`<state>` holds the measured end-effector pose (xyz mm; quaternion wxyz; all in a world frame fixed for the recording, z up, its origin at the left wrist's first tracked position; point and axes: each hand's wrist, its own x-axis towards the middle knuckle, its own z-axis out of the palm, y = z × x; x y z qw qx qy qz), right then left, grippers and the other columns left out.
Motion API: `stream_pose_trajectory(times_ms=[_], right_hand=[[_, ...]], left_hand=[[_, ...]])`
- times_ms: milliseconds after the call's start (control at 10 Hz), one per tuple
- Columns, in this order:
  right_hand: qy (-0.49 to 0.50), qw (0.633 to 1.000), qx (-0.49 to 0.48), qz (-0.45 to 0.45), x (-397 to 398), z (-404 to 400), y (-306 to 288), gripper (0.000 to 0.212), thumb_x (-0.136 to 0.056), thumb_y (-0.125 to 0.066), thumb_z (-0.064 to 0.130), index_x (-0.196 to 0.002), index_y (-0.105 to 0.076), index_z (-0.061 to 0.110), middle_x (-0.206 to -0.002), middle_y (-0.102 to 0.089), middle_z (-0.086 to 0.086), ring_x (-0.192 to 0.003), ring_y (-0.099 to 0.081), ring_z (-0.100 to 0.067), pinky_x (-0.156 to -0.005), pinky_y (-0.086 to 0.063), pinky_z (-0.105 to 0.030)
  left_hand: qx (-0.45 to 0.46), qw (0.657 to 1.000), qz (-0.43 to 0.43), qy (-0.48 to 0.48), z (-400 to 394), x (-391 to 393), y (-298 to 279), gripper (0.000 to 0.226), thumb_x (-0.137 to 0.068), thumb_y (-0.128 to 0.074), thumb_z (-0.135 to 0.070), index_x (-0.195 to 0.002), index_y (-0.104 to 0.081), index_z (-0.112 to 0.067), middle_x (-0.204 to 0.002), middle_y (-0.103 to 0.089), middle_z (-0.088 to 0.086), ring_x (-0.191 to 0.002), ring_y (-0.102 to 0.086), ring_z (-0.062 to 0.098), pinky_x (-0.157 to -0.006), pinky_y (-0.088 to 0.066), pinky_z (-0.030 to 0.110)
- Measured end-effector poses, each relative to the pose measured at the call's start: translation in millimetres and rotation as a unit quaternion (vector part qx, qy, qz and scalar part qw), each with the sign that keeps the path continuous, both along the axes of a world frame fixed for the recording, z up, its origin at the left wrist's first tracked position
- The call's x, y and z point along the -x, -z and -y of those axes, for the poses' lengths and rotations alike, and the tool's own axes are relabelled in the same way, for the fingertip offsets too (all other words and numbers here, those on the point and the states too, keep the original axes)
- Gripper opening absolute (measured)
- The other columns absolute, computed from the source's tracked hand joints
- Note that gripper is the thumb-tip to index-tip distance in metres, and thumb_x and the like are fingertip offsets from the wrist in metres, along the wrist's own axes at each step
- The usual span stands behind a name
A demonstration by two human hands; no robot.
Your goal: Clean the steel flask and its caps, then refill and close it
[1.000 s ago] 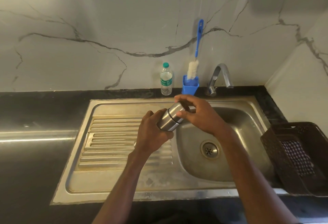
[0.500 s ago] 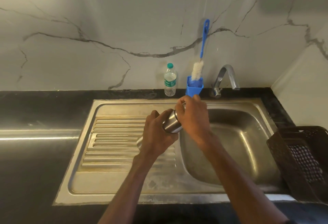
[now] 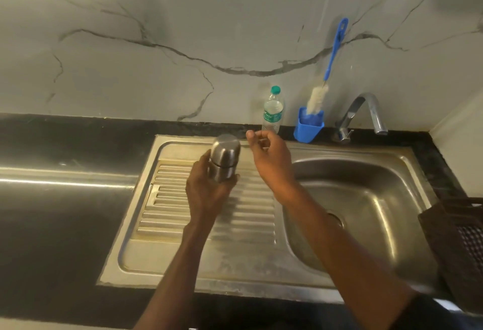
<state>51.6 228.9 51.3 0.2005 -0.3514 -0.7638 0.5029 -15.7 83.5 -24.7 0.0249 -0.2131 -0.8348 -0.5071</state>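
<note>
Above the ribbed steel drainboard, the capped cylindrical steel flask is gripped upright by the left hand; the right hand hovers loosely curled, empty, just beside. A one-handed hold could be lost on smooth steel.

Home kitchen: steel sink, tap, marble wall.

We count one steel flask at ten o'clock, one plastic water bottle, one blue brush in one blue cup, one tap at one o'clock, one dark basket at four o'clock, two hands.
</note>
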Motion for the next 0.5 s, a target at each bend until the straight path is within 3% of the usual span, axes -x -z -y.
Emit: stream_pose_trajectory(times_ms=[100,300,500], right_hand=[[-0.008,0.999,-0.024,0.034,0,10,19,0.043,-0.098,-0.058,0.059,-0.116,-0.064,0.02,-0.109,-0.069,0.005,-0.099,-0.065,-0.012,-0.087,-0.052,-0.033],[-0.043,0.991,-0.1,0.074,-11,17,55,0.034,-0.1,-0.064,0.044,-0.121,-0.063,0.016,-0.118,-0.069,0.001,-0.107,-0.064,-0.015,-0.087,-0.051,-0.032],[-0.048,0.962,-0.241,0.117,-30,22,76,0.037,-0.101,-0.063,0.034,-0.132,-0.058,0.014,-0.135,-0.061,-0.004,-0.12,-0.06,-0.022,-0.094,-0.053,-0.04]], left_hand=[[-0.035,0.998,0.042,-0.014,13,9,9,0.075,-0.066,-0.098,-0.032,-0.132,-0.062,-0.025,-0.109,-0.072,-0.008,-0.092,-0.065,0.015,-0.081,-0.057,0.04],[-0.079,0.992,0.098,-0.012,26,19,17,0.069,-0.069,-0.098,-0.029,-0.127,-0.062,-0.024,-0.106,-0.071,-0.01,-0.094,-0.065,0.016,-0.08,-0.053,0.032],[-0.091,0.991,0.102,0.001,35,13,30,0.062,-0.075,-0.095,-0.033,-0.122,-0.054,-0.038,-0.11,-0.07,-0.009,-0.101,-0.065,0.019,-0.086,-0.055,0.04]])
